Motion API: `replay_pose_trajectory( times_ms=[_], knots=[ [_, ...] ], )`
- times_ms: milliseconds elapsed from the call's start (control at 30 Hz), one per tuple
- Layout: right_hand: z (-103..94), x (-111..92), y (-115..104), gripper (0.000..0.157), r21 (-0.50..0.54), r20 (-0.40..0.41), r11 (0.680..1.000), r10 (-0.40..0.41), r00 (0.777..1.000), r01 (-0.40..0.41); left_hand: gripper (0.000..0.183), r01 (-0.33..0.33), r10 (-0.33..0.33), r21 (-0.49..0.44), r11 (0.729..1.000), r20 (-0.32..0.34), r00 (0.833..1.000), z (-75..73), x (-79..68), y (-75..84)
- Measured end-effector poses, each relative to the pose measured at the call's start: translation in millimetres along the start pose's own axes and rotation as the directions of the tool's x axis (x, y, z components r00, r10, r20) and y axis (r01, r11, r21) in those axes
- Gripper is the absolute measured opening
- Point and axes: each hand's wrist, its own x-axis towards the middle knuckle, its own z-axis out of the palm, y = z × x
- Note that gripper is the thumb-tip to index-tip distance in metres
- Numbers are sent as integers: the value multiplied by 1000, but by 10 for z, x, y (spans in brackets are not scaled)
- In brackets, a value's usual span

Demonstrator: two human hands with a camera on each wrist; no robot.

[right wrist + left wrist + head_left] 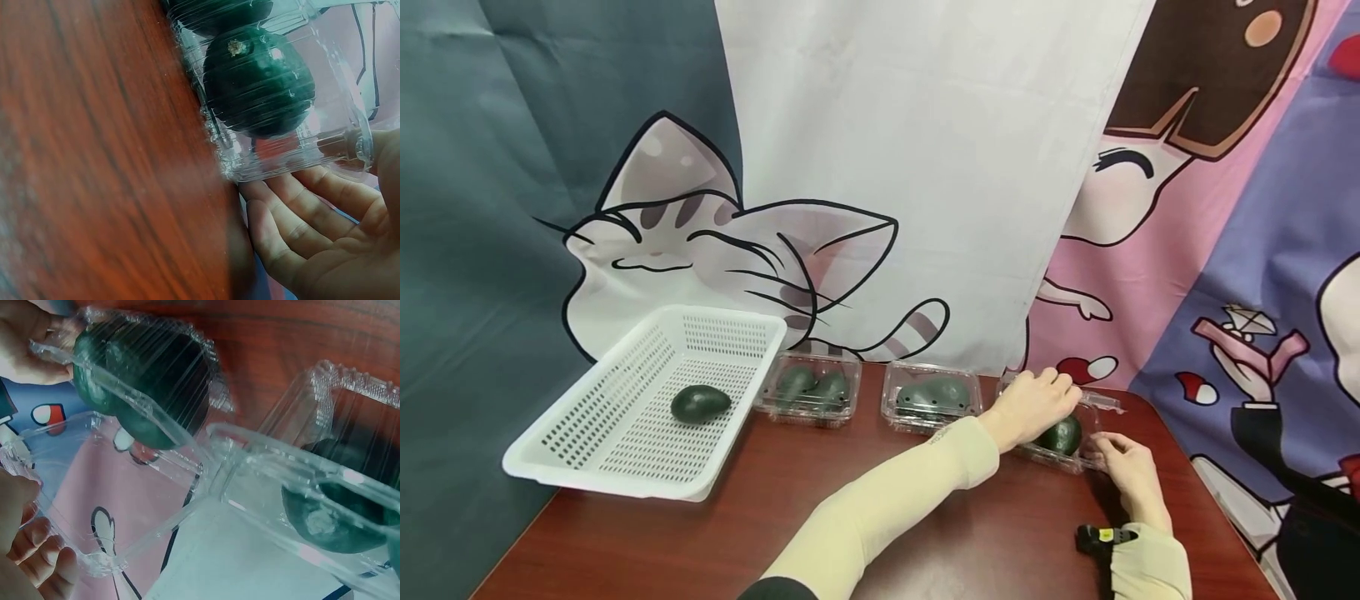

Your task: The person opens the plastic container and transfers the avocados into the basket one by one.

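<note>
A clear plastic clamshell box (1071, 463) stands at the right of the table with dark green avocados (1063, 435) in its base. Its transparent lid (107, 561) is raised, swung away from the base in the left wrist view. My left hand (1033, 407) reaches across over the box and holds the lid's edge between thumb and fingers. On the box's right side, my right hand (1129, 473) grips the base, with thumb at the rim and fingers (312, 209) along the outer wall. One avocado (257, 81) shows large through the ribbed plastic in the right wrist view.
Two lidded clamshell boxes, a middle one (931, 398) and a left one (811, 390), hold avocados along the table's back. A white perforated basket (617, 482) at left holds one avocado (700, 404). A printed cloth (925, 167) hangs behind the table (970, 542).
</note>
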Motion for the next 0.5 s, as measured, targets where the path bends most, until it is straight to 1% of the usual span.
replay_pose_trajectory(
  times_ms=[100,233,367,500],
  knots=[
    [-12,-10,-7,32,-10,0,1000,1,1000,-1,17,16,-16,-8,1000,-15,1000,8,31,-18],
    [-28,-34,-15,30,-20,5,1000,9,1000,-9,17,19,-19,-23,1000,-11,1000,11,71,-41],
    [-21,-34,-16,28,6,5,1000,15,1000,-15,16,26,-26,-20,999,2,1000,7,100,-72],
    [5,-17,-11,29,36,3,999,11,1000,-11,15,44,-44,-14,999,-7,999,19,118,-103]
  ],
)
